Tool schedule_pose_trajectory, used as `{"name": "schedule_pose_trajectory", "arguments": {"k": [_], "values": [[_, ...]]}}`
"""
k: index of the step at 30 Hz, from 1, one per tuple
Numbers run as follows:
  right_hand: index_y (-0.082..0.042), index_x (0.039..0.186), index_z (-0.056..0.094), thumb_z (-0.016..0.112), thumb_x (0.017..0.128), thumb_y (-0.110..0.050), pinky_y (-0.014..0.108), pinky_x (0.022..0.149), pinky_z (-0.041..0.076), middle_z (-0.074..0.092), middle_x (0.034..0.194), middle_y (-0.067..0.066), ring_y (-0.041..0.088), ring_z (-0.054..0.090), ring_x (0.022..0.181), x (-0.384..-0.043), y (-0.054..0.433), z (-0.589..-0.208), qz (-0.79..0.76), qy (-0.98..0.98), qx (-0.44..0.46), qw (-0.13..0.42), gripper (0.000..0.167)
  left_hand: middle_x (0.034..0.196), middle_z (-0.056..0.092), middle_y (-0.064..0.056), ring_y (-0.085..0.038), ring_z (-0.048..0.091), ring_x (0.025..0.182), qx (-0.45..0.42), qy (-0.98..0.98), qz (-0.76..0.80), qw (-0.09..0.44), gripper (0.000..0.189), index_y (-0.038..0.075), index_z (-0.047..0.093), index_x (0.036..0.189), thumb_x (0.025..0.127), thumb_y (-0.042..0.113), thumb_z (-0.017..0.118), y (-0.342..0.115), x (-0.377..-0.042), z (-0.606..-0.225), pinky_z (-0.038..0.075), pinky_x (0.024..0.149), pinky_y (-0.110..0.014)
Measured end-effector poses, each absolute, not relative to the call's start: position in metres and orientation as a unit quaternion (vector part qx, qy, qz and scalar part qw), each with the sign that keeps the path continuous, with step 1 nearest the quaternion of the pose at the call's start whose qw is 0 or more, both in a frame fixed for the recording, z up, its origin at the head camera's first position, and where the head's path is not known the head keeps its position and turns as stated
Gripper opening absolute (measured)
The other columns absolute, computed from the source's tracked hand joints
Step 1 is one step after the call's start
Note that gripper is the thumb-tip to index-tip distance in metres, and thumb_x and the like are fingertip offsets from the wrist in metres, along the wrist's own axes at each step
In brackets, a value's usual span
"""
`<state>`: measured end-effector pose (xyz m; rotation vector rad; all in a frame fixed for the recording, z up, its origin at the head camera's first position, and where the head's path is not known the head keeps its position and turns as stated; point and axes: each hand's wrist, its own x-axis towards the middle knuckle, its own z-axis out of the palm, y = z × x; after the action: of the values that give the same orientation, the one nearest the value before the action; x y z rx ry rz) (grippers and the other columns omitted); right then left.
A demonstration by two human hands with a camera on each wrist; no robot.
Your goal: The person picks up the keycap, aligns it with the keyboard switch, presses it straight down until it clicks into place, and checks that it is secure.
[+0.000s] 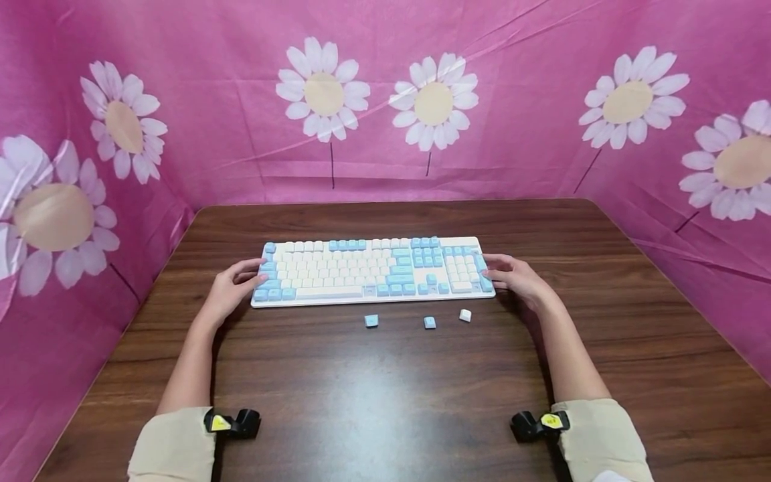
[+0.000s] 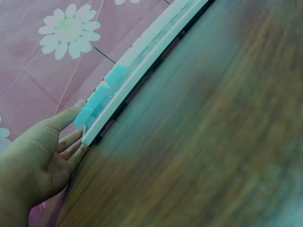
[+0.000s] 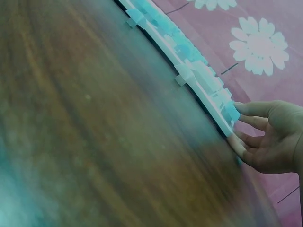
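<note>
A white and light-blue keyboard [image 1: 337,271] lies lengthwise on the brown table. My left hand [image 1: 230,289] grips its left end, the thumb on the blue edge keys and the other fingers along the side. At the opposite end my right hand [image 1: 523,278] holds the keyboard in the same way. In the left wrist view the fingertips reach the corner of the keyboard [image 2: 106,111]; in the right wrist view the thumb rests on a blue key at the end. A bare slot shows in the bottom row.
In front of the keyboard lie three loose keycaps: a blue one [image 1: 371,320], a smaller blue one [image 1: 430,323] and a white one [image 1: 465,315]. The wood-grain table [image 1: 361,381] meets a pink flowered cloth [image 1: 229,147] at its back and sides.
</note>
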<state>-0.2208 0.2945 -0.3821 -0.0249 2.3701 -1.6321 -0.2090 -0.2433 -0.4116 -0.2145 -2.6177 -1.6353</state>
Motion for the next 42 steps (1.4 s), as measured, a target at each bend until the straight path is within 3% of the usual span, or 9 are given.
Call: {"name": "schedule_pose_trajectory", "arguments": {"k": [4, 8, 12, 16, 22, 29, 34, 42], "values": [[0.006, 0.136, 0.037, 0.058, 0.091, -0.015, 0.029, 0.083, 0.044, 0.044, 0.126, 0.028, 0.020, 0.050, 0.099, -0.219, 0.291, -0.374, -0.493, 0.863, -0.017, 0.107, 0.053, 0.128, 0.048, -0.019, -0.033, 0.045, 0.114, -0.071, -0.846, -0.527, 0.029, 0.048, 0.001, 0.050, 0.128, 0.091, 0.029, 0.059, -0.244, -0.210, -0.412, 0.039, 0.083, -0.023], [0.008, 0.127, 0.047, 0.057, 0.090, -0.012, 0.036, 0.082, 0.041, 0.052, 0.120, 0.028, 0.032, 0.051, 0.102, -0.216, 0.285, -0.364, -0.427, 0.903, -0.025, 0.033, 0.043, 0.128, 0.049, -0.019, -0.034, 0.046, 0.114, -0.072, -0.849, -0.523, 0.034, 0.048, 0.001, 0.050, 0.128, 0.091, 0.030, 0.059, -0.243, -0.211, -0.413, 0.039, 0.088, -0.032], [0.007, 0.120, 0.055, 0.058, 0.089, -0.008, 0.039, 0.080, 0.040, 0.057, 0.113, 0.026, 0.033, 0.054, 0.098, -0.213, 0.277, -0.353, -0.399, 0.916, -0.026, -0.031, 0.034, 0.129, 0.047, -0.020, -0.036, 0.045, 0.114, -0.072, -0.849, -0.522, 0.031, 0.049, 0.000, 0.050, 0.128, 0.091, 0.031, 0.059, -0.243, -0.211, -0.413, 0.036, 0.091, -0.045], [0.006, 0.114, 0.059, 0.059, 0.088, -0.007, 0.037, 0.079, 0.041, 0.061, 0.106, 0.023, 0.030, 0.055, 0.094, -0.207, 0.262, -0.341, -0.396, 0.916, -0.041, -0.055, 0.029, 0.130, 0.047, -0.020, -0.036, 0.045, 0.115, -0.071, -0.848, -0.524, 0.029, 0.050, 0.000, 0.049, 0.129, 0.091, 0.031, 0.059, -0.244, -0.211, -0.413, 0.034, 0.092, -0.049], [0.005, 0.110, 0.062, 0.061, 0.086, -0.003, 0.032, 0.074, 0.043, 0.062, 0.105, 0.022, 0.029, 0.058, 0.090, -0.200, 0.231, -0.329, -0.410, 0.906, -0.091, -0.053, 0.025, 0.129, 0.048, -0.019, -0.035, 0.045, 0.114, -0.070, -0.849, -0.522, 0.030, 0.049, 0.001, 0.050, 0.128, 0.091, 0.030, 0.059, -0.243, -0.211, -0.412, 0.035, 0.091, -0.045], [0.003, 0.110, 0.063, 0.062, 0.086, -0.003, 0.038, 0.076, 0.048, 0.062, 0.109, 0.018, 0.030, 0.061, 0.092, -0.192, 0.199, -0.331, -0.444, 0.884, -0.144, -0.023, 0.025, 0.129, 0.047, -0.020, -0.035, 0.044, 0.115, -0.067, -0.848, -0.525, 0.025, 0.049, 0.001, 0.050, 0.129, 0.091, 0.030, 0.059, -0.243, -0.210, -0.412, 0.035, 0.092, -0.046], [0.003, 0.109, 0.064, 0.064, 0.085, -0.002, 0.036, 0.078, 0.048, 0.062, 0.108, 0.016, 0.026, 0.060, 0.093, -0.188, 0.182, -0.336, -0.461, 0.870, -0.176, -0.009, 0.024, 0.130, 0.046, -0.020, -0.035, 0.044, 0.116, -0.067, -0.847, -0.527, 0.022, 0.048, 0.001, 0.049, 0.130, 0.091, 0.028, 0.059, -0.243, -0.210, -0.411, 0.037, 0.090, -0.040], [0.004, 0.105, 0.064, 0.067, 0.083, -0.003, 0.034, 0.078, 0.048, 0.063, 0.104, 0.017, 0.025, 0.060, 0.090, -0.182, 0.158, -0.350, -0.483, 0.849, -0.214, 0.013, 0.024, 0.131, 0.045, -0.021, -0.036, 0.043, 0.117, -0.065, -0.846, -0.528, 0.019, 0.049, 0.001, 0.048, 0.130, 0.091, 0.028, 0.059, -0.243, -0.208, -0.410, 0.035, 0.092, -0.045]]}}
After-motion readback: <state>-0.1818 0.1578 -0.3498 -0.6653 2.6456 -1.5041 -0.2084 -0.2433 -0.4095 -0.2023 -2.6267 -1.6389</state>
